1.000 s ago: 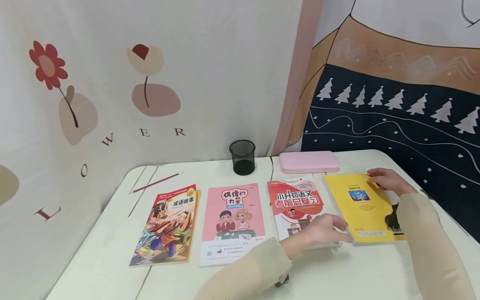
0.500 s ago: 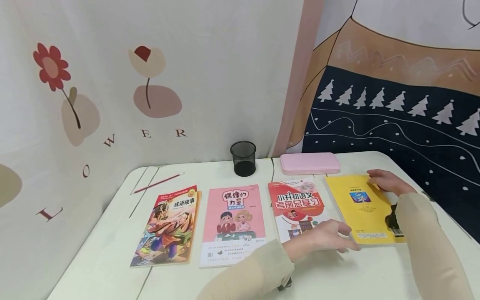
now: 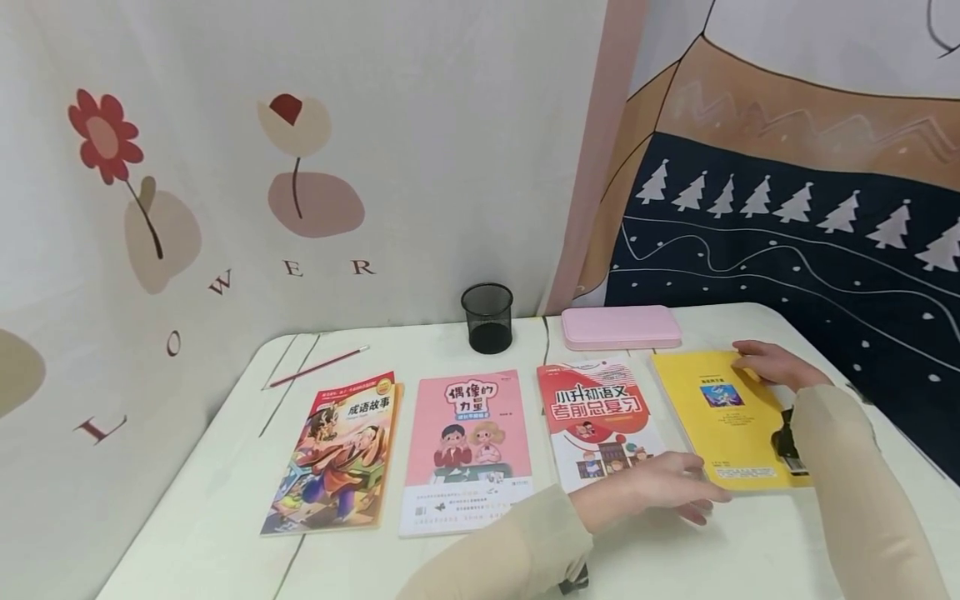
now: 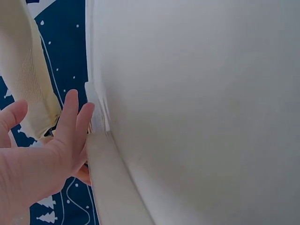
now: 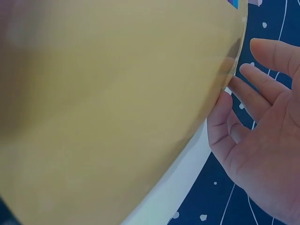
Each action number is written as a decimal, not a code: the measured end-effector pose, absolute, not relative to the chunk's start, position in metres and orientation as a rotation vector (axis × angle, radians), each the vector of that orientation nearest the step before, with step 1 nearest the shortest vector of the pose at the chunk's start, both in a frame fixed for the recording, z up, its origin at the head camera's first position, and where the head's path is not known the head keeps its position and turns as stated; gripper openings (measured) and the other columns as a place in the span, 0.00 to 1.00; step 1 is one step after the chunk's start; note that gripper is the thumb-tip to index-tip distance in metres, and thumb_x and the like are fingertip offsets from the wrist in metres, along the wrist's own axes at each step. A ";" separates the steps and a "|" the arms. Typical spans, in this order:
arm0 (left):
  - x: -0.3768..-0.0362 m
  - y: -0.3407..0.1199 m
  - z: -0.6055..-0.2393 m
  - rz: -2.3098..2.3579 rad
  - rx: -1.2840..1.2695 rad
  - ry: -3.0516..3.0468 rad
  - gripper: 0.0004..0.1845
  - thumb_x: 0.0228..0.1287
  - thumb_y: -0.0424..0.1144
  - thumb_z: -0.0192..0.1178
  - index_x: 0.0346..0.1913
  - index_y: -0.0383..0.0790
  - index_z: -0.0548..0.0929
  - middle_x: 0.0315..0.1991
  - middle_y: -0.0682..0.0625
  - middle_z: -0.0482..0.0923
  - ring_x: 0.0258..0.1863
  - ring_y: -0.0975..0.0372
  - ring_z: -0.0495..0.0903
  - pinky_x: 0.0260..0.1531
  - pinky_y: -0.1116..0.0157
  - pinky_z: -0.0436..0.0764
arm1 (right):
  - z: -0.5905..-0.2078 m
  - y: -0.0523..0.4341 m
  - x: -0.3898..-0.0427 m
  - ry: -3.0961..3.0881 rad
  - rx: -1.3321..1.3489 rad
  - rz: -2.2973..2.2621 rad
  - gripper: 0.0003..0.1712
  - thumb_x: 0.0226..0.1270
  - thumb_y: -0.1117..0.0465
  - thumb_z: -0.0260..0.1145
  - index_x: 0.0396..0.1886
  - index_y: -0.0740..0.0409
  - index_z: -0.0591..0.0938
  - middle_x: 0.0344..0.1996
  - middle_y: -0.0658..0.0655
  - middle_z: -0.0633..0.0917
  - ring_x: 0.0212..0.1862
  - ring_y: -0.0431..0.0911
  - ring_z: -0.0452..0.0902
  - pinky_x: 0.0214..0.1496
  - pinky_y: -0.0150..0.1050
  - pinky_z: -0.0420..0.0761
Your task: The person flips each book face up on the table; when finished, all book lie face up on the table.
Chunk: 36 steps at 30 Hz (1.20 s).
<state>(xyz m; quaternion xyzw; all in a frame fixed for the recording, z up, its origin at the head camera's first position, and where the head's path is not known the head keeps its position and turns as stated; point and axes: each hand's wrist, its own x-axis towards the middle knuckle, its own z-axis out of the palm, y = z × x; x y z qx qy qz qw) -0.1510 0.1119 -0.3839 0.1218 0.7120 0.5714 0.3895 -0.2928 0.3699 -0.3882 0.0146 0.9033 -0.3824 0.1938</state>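
My left hand point(image 3: 656, 485) reaches over the lower right corner of a red and white workbook point(image 3: 600, 421), its fingers extended toward the near edge of a yellow book point(image 3: 723, 417). In the left wrist view the fingers of that hand point(image 4: 54, 150) look fairly straight, beside the edge of a book point(image 4: 112, 180). At the far right corner of the yellow book lies my right hand point(image 3: 772, 364). Seen from the right wrist, this hand point(image 5: 267, 112) has loosely bent fingers at the book's edge, with the thumb apart; nothing is gripped.
Left of the workbook lie a pink book point(image 3: 468, 442) and a colourful storybook point(image 3: 341, 458). Behind them are a red pencil point(image 3: 318, 367), a black mesh pen holder point(image 3: 487, 318) and a pink pencil case point(image 3: 621, 327), all on a white table point(image 3: 217, 500) against hung cloth.
My left hand has slid right and slightly nearer, uncovering more of the red and white workbook. The right hand and the books have stayed where they were.
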 end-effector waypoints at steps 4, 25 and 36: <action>-0.151 0.114 -0.386 1.461 0.349 1.765 0.15 0.58 0.36 0.56 0.50 0.43 0.75 0.36 0.55 0.75 0.35 0.59 0.78 0.32 0.64 0.78 | -0.388 0.370 -0.293 2.521 0.051 -1.082 0.41 0.65 0.54 0.50 0.64 0.73 0.41 0.61 0.77 0.42 0.55 0.67 0.49 0.56 0.61 0.54; -0.144 0.118 -0.395 1.409 0.430 1.766 0.18 0.58 0.36 0.55 0.53 0.51 0.73 0.50 0.59 0.67 0.41 0.70 0.69 0.29 0.67 0.78 | -0.391 0.372 -0.294 2.533 0.025 -1.081 0.35 0.67 0.57 0.46 0.63 0.74 0.46 0.60 0.77 0.49 0.53 0.65 0.53 0.55 0.60 0.56; -0.143 0.122 -0.395 1.372 0.434 1.842 0.17 0.58 0.37 0.56 0.52 0.51 0.75 0.45 0.60 0.67 0.36 0.70 0.68 0.26 0.68 0.77 | -0.379 0.369 -0.298 2.601 0.012 -1.046 0.28 0.62 0.66 0.46 0.60 0.76 0.54 0.56 0.76 0.55 0.49 0.63 0.57 0.51 0.57 0.64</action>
